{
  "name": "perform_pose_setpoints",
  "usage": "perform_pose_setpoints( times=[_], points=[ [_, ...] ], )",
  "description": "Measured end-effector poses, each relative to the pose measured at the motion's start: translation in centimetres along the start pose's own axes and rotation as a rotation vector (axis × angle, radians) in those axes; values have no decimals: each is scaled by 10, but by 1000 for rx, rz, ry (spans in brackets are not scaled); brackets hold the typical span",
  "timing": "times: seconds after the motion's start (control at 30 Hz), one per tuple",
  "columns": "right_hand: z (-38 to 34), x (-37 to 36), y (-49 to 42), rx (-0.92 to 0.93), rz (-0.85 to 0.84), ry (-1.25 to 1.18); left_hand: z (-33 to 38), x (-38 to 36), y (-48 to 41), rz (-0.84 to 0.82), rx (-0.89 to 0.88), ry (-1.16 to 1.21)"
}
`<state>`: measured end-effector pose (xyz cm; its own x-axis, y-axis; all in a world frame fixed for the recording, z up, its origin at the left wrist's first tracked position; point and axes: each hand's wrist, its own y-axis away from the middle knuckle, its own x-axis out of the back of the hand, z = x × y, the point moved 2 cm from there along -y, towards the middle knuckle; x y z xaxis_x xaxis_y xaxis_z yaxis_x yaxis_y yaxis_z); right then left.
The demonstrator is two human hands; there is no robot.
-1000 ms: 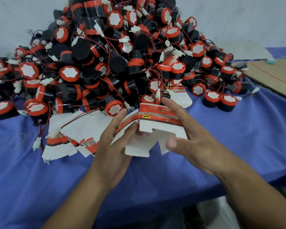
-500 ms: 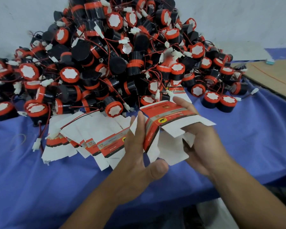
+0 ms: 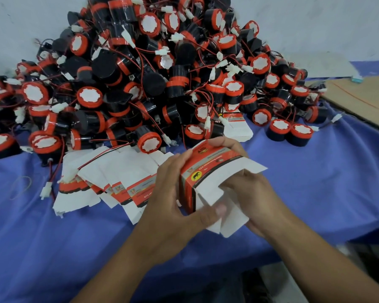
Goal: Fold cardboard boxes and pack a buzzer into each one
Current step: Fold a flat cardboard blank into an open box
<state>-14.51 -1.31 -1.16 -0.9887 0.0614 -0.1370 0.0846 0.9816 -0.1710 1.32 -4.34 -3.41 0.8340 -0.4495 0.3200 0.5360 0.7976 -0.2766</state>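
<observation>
Holding: the left hand (image 3: pixel 173 206) and the right hand (image 3: pixel 256 193) both grip one box (image 3: pixel 208 171) just above the blue cloth (image 3: pixel 53 237), in front of the big pile of buzzers (image 3: pixel 151 73).
Left hand: its fingers curl round the left side of the box, and its thumb presses on a white flap at the near end.
Right hand: its fingers curl over the far top edge of the box. The rest of the hand sits under a white flap, so the thumb is hidden.
Which way the box points: the open end with the white flaps points toward the person and a bit to the right. The side with the red band faces up. Its long way runs from far to near.
Change: one second ago the box was flat between the hands. Half a second ago it was half open and slanted. Now it is puffed out into a square shape, and the left hand has moved round its side.
Nearby: flat boxes (image 3: pixel 109 178) lie fanned out on the cloth, just left of the left hand. Two buzzers (image 3: pixel 289 132) stand side by side to the right of the pile.
Far right: a brown board (image 3: pixel 363 97) lies there.
</observation>
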Motion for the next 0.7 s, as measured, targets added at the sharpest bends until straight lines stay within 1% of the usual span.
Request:
perform_pose_setpoints(
  times=[0.1, 0.17, 0.27, 0.37, 0.4, 0.43, 0.5, 0.57, 0.6, 0.7],
  points=[
    [1, -8, 3, -29, -97, -28, 1, 4, -3, 119, -60, -22],
    [2, -10, 5, -77, -149, -36, 2, 8, -4, 196, -69, 38],
    [0, -12, 5, -164, -207, -110, 3, 12, -4, 265, 6, 185],
    [-4, -13, 1, -188, -236, -286, 2, 15, -4, 332, 140, 293],
    [-5, -12, -1, -191, -240, -302, 2, 15, -4, 344, 180, 319],
    [-4, -12, -1, -185, -235, -270, 2, 16, -4, 344, 195, 322],
    [-1, -12, -1, -182, -197, -143, 3, 16, -3, 336, 187, 278],
    [2, -14, -1, -196, -118, -100, 4, 16, -4, 305, 160, 266],
    [4, -14, -2, -200, -75, -110, 4, 15, -4, 242, 140, 276],
    [4, -9, -4, -187, 48, -226, 5, 9, -3, -28, 77, 245]
  ],
)
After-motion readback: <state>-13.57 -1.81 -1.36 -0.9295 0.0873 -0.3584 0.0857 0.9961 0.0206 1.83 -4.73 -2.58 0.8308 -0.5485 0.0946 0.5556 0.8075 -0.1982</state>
